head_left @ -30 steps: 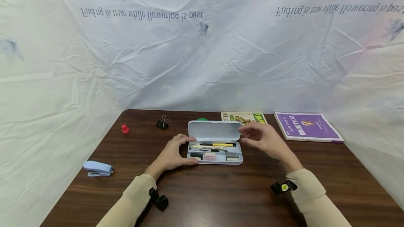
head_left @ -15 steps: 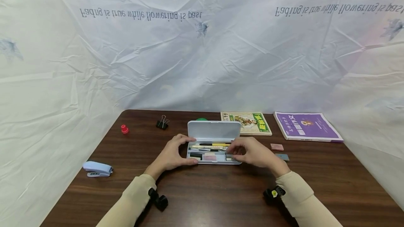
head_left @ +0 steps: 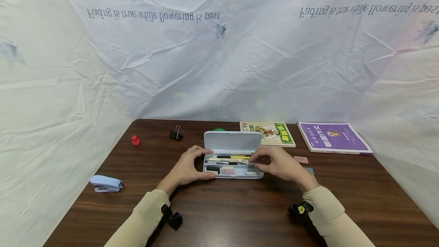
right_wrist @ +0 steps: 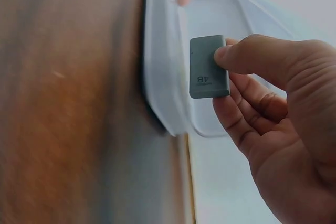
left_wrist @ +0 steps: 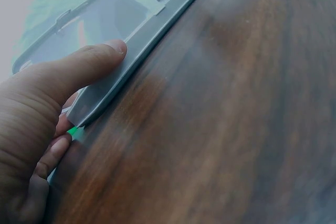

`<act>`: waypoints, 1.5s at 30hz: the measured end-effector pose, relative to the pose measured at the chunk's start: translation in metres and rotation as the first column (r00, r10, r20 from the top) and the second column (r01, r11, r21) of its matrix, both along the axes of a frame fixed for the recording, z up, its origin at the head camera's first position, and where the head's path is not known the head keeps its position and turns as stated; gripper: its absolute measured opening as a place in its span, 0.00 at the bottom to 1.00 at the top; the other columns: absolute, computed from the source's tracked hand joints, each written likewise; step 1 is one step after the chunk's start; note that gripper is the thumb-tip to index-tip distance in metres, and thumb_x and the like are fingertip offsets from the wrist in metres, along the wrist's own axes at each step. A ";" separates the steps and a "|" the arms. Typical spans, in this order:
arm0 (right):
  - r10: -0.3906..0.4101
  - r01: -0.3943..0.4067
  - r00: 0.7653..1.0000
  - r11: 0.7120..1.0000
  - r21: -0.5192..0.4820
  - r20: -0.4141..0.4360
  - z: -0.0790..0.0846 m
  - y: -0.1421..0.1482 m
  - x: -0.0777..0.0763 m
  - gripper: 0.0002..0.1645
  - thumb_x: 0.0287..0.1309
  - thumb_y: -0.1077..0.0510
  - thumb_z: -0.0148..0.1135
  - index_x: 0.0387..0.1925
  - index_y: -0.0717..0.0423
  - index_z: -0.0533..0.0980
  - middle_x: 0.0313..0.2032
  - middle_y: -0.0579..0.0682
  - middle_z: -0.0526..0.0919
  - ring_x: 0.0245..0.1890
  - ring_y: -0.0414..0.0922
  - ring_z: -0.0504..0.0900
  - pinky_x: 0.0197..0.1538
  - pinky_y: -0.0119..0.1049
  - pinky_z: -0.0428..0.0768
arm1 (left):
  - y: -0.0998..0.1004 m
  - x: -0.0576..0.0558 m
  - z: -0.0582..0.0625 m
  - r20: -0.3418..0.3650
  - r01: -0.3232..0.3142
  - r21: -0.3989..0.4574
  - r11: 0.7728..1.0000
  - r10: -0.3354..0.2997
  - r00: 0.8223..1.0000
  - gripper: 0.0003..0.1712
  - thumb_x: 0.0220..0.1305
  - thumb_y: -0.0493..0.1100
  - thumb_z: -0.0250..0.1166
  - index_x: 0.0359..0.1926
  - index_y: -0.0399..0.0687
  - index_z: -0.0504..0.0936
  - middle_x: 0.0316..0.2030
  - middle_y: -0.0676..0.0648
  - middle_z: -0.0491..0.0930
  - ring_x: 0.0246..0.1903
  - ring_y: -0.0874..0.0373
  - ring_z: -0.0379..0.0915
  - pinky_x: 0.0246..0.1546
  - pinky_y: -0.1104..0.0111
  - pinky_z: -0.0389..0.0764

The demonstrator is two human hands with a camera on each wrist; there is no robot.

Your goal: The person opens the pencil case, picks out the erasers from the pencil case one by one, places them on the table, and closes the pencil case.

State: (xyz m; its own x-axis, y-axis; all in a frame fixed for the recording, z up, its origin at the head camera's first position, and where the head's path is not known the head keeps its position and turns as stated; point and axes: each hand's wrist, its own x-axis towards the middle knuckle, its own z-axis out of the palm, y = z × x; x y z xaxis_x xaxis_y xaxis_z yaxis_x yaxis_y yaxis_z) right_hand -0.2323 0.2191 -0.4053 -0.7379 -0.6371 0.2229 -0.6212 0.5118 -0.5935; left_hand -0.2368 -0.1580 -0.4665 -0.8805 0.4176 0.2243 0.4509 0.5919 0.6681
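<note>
An open pale pencil case lies on the table with its lid raised. My left hand grips its left end, thumb on the front wall. Inside, a yellow-and-black pencil and several pens lie in the long compartment. In front of them are a dark-sleeved eraser and a pink-and-white eraser. My right hand pinches a grey-green eraser marked 4B between thumb and fingers. The right wrist view shows it above the right end of the case. That compartment's contents are partly hidden.
A pink eraser and a partly hidden blue-grey block lie right of the case. Behind are a yellow-green book and a purple book. Leftward sit a binder clip, a red piece and a stapler.
My right hand went from beside the lid down into the case's right compartment, then rose slightly with the grey-green eraser. My left hand stayed on the case.
</note>
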 end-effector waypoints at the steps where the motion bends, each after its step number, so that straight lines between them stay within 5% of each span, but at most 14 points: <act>1: -0.011 0.011 1.000 1.000 -0.010 -0.005 0.002 0.003 0.000 0.15 0.70 0.67 0.76 0.51 0.45 0.92 0.45 0.38 0.89 0.42 0.37 0.84 0.47 0.39 0.86 | 0.000 0.000 0.000 -0.003 0.000 -0.001 1.000 0.000 1.000 0.46 0.54 0.65 0.88 0.73 0.63 0.84 0.66 0.52 0.79 0.71 0.47 0.73 0.74 0.39 0.72; 16: -0.261 0.258 0.963 0.964 -0.061 -0.058 0.013 0.065 -0.012 0.14 0.68 0.69 0.76 0.49 0.49 0.92 0.45 0.45 0.90 0.42 0.41 0.87 0.46 0.35 0.88 | -0.001 0.000 -0.001 -0.008 -0.004 -0.007 1.000 0.004 1.000 0.46 0.54 0.67 0.87 0.73 0.63 0.84 0.66 0.52 0.79 0.71 0.47 0.73 0.75 0.36 0.69; 30: -0.281 0.289 0.948 0.957 0.030 -0.148 -0.023 0.072 -0.025 0.14 0.63 0.69 0.80 0.43 0.47 0.93 0.40 0.42 0.88 0.40 0.40 0.86 0.44 0.39 0.86 | -0.001 0.000 -0.001 0.005 -0.005 -0.001 1.000 0.005 1.000 0.46 0.54 0.67 0.87 0.73 0.64 0.84 0.66 0.52 0.78 0.71 0.47 0.73 0.74 0.37 0.70; 39: -0.238 0.246 0.968 0.962 0.122 -0.078 -0.020 0.070 -0.025 0.14 0.62 0.68 0.81 0.40 0.44 0.93 0.42 0.39 0.89 0.42 0.40 0.83 0.45 0.39 0.83 | 0.000 0.000 0.001 -0.003 -0.004 -0.006 1.000 0.004 1.000 0.46 0.54 0.66 0.87 0.73 0.63 0.84 0.66 0.51 0.79 0.71 0.47 0.73 0.74 0.38 0.71; 45: -0.253 0.261 0.963 0.961 0.093 -0.092 -0.009 0.064 -0.020 0.12 0.64 0.67 0.81 0.43 0.47 0.93 0.41 0.40 0.90 0.41 0.40 0.86 0.45 0.41 0.85 | 0.000 0.000 0.001 -0.010 0.000 -0.012 1.000 0.000 1.000 0.46 0.55 0.67 0.87 0.73 0.62 0.84 0.66 0.51 0.79 0.70 0.46 0.74 0.73 0.37 0.71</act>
State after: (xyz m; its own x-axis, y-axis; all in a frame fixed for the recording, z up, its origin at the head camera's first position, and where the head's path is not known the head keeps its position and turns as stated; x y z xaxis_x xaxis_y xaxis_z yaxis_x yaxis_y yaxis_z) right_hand -0.2523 0.2830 -0.4147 -0.8626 -0.4507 0.2299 -0.5031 0.7165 -0.4833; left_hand -0.2367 -0.1578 -0.4657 -0.8784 0.4203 0.2275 0.4572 0.6002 0.6563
